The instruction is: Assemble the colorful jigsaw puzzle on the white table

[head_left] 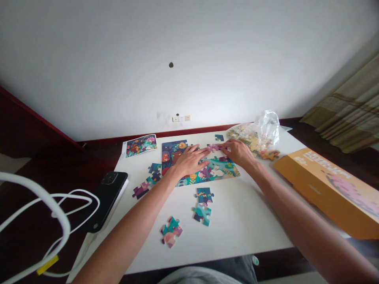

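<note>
A partly joined jigsaw puzzle (217, 172), with a white rabbit and dark blue and teal areas, lies on the white table. My left hand (189, 161) rests on it with fingers spread, hiding part of its middle; its fingertips reach toward a purple puzzle piece (212, 147). My right hand (239, 152) has its thumb and index finger closed on the right side of that purple piece, at the puzzle's upper edge. Just beyond sits a loose dark teal piece (219, 137).
Loose pieces (204, 195) lie in front of the puzzle, others (154, 168) to its left. A picture sheet (141, 146) is at back left, a plastic bag of pieces (251, 138) at back right. An orange box (319, 185) stands right; a black phone (111, 197) and white cable (59, 213) are left.
</note>
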Tool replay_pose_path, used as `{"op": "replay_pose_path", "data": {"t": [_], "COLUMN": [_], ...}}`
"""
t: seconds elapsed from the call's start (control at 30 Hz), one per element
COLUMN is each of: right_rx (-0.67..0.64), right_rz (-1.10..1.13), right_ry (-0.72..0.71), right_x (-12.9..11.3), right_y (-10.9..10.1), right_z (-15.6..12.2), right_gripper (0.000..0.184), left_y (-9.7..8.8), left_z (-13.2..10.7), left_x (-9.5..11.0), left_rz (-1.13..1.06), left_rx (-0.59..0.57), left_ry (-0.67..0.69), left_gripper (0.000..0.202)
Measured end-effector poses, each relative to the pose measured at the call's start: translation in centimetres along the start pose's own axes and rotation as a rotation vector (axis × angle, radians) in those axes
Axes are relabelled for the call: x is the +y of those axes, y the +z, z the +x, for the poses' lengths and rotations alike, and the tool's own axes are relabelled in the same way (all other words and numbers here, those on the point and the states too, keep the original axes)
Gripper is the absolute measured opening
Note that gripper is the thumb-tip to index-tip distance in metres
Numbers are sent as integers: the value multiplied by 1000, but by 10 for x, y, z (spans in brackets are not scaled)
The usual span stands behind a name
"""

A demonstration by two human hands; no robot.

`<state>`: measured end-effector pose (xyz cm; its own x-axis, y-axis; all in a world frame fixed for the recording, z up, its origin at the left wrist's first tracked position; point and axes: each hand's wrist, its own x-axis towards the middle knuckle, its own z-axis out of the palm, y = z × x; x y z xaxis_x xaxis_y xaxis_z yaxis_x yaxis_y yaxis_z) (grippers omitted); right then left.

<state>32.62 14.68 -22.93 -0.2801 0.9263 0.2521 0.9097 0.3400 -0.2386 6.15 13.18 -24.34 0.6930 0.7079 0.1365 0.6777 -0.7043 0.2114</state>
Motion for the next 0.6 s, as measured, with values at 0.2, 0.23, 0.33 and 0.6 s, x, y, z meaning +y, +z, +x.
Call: {"op": "replay_pose_path", "data": {"t": [0.2, 0.23, 0.33, 0.6], "right_rx": [-6, -7, -16, 18], "right_rz": [5, -2, -32, -27], "right_ry": [-4, 2, 18, 48], "right_x": [-1, -3, -7, -11], "right_y": [-3, -3, -3, 5], "right_z": [-1, -1, -1, -2], "right_gripper": [33, 32, 31, 31], "left_y": [1, 1, 0, -3], "left_z": [1, 1, 1, 0], "left_x": [0, 0, 0, 1], "left_rz": [-7, -8, -11, -17], "left_rx": [11, 12, 12, -3], "left_ry": [2, 0, -6, -1], "left_gripper": [56, 56, 56, 55]}}
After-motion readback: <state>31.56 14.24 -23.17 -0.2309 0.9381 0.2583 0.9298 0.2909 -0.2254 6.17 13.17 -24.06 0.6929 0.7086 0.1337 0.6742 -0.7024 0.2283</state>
